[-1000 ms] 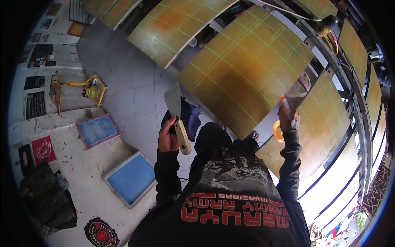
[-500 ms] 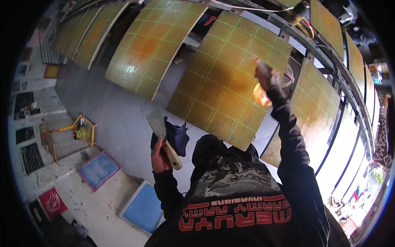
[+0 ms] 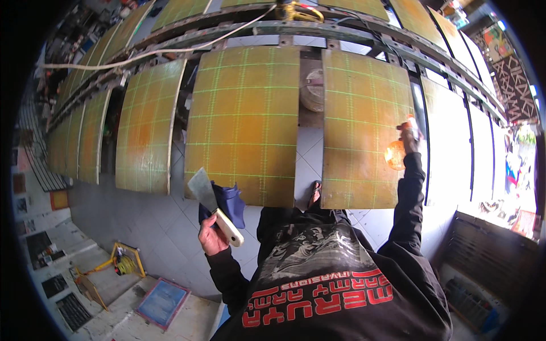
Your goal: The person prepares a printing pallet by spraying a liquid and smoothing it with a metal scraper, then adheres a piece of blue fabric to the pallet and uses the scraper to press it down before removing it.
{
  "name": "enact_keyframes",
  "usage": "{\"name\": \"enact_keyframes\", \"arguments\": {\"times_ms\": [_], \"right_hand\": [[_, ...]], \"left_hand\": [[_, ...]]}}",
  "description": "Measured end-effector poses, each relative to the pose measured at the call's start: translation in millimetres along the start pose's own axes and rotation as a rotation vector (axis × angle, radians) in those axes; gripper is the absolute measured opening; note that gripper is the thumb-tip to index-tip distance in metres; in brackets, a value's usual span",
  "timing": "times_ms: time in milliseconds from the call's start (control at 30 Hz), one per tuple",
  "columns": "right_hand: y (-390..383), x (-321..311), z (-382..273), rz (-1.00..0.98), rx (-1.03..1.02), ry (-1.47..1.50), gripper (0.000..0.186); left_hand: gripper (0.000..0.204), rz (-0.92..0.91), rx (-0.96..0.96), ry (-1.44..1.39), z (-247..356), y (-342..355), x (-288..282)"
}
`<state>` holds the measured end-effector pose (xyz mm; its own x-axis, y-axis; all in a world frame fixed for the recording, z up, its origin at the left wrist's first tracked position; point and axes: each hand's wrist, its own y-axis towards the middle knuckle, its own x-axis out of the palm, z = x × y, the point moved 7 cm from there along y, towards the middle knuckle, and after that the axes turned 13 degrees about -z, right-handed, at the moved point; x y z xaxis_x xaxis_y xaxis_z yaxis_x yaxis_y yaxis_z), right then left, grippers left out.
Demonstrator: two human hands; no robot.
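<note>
My left hand [image 3: 212, 238] is closed around a putty knife [image 3: 228, 228] with a pale handle and a wide flat metal blade tilted up. A dark blue cloth [image 3: 230, 204] hangs beside the blade in the same hand. In my right hand [image 3: 410, 141] is a spray bottle [image 3: 394, 155] of orange liquid, held over the right part of a yellow-brown board [image 3: 364, 113] with green grid lines. Another gridded board [image 3: 244, 113] lies left of it, its near edge just beyond the putty knife.
More boards [image 3: 145, 131] line both sides of a metal rail [image 3: 352, 37]. A bucket [image 3: 314, 96] shows in the gap between two boards. A white cable [image 3: 170, 50] crosses the rail. Blue framed screens [image 3: 163, 303] lie on a paint-marked surface at lower left.
The view has turned, and I now face the row of boards squarely. My right hand has carried the spray bottle from the middle board to the one on its right. The left hand keeps its hold.
</note>
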<state>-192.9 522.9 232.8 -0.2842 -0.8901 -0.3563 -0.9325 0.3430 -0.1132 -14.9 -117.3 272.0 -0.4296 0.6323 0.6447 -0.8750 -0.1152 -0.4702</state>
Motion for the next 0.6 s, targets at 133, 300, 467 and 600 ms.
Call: {"name": "enact_keyframes", "arguments": {"times_ms": [133, 300, 467, 600], "right_hand": [[-35.7, -128.2, 57.3, 0.287, 0.009, -0.010, 0.032], [-104.4, -218.5, 56.3, 0.718, 0.226, -0.190, 0.058], [-117.6, -275.5, 99.9, 0.714, 0.179, -0.193, 0.063], [-121.7, -249.3, 90.6, 0.503, 0.201, -0.129, 0.069]], "left_hand": [[0.031, -0.139, -0.138, 0.036, -25.4, 16.7, 43.6], [0.028, -0.244, -0.246, 0.095, -66.1, 21.5, 97.8], [0.032, -0.384, -0.397, 0.027, -138.1, 18.0, 157.9], [0.029, -0.465, -0.421, -0.028, -163.3, 14.1, 181.5]]}}
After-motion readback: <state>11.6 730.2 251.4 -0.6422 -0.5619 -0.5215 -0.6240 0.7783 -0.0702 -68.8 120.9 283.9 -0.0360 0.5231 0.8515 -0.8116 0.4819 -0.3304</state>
